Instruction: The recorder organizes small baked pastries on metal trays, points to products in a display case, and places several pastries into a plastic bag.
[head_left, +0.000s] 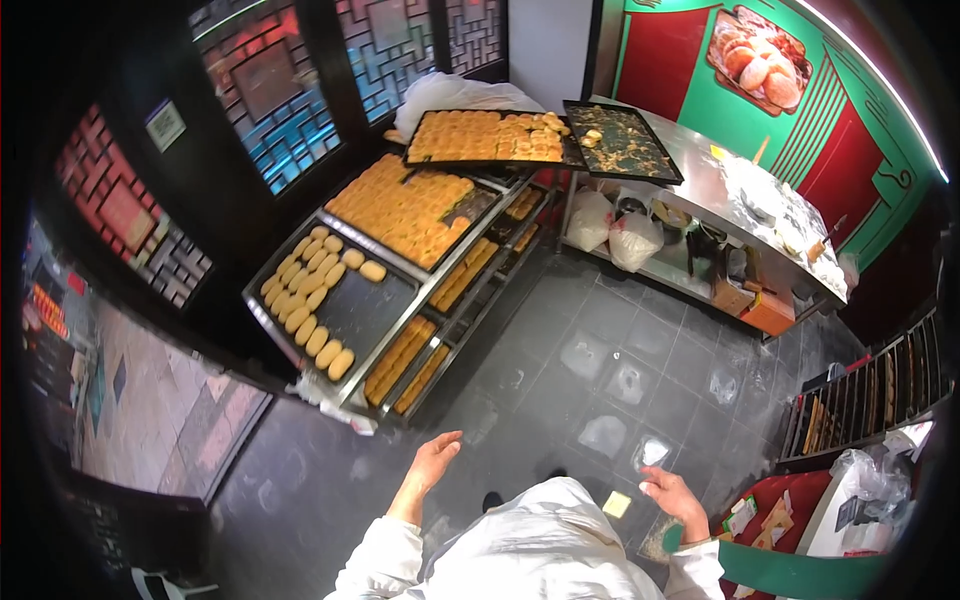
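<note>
My left hand (435, 461) hangs over the tiled floor with nothing in it, its fingers loosely extended. It is nearest to the front end of a metal tray rack but apart from it. On the rack's top, a black baking tray (360, 311) holds several pale oval pastries (307, 281) along its left and back sides. Behind it lies a tray of golden baked pastries (397, 206), packed close together with a gap at the right. My right hand (671, 491), also holding nothing, is slightly curled beside a green-edged counter (802, 564).
Another pastry tray (480, 137) and a crumb-covered tray (622, 142) rest at the back. A floured steel worktable (697, 169) has filled plastic bags (636, 240) on its lower shelf. Slotted tray rack (874, 390) stands right. White powder patches (604, 435) mark the floor.
</note>
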